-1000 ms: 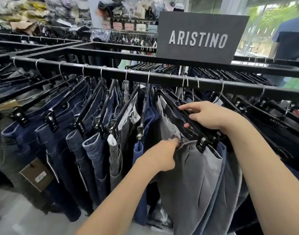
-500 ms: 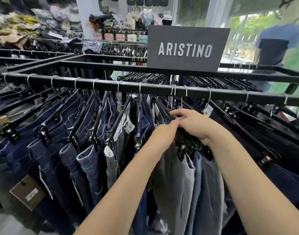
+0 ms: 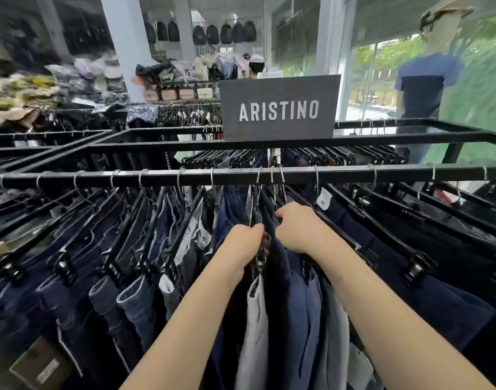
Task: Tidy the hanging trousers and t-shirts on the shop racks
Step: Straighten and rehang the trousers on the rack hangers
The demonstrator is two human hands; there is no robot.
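Note:
A black metal rail (image 3: pixel 162 175) carries a row of trousers on black clip hangers. Dark blue jeans (image 3: pixel 134 302) fill the left half, navy trousers (image 3: pixel 444 308) the right. In the middle hang light grey trousers (image 3: pixel 255 333) beside a navy pair (image 3: pixel 294 313). My left hand (image 3: pixel 245 244) is closed on the black clip hanger (image 3: pixel 260 256) of the grey trousers. My right hand (image 3: pixel 299 229) grips the top of the neighbouring navy pair's hanger, fingers curled over it. The two hands nearly touch.
A grey ARISTINO sign (image 3: pixel 279 108) stands on the rack's top frame. A second row of hangers (image 3: pixel 339 156) runs behind the rail. A person in a blue t-shirt (image 3: pixel 424 88) stands at the far right by the glass front. Cardboard tags (image 3: pixel 41 367) hang low left.
My left hand rose from the grey trousers' waistband to the hanger clip. My right hand closed into a fist on the hangers. The grey trousers turned edge-on and bunched with the navy pair.

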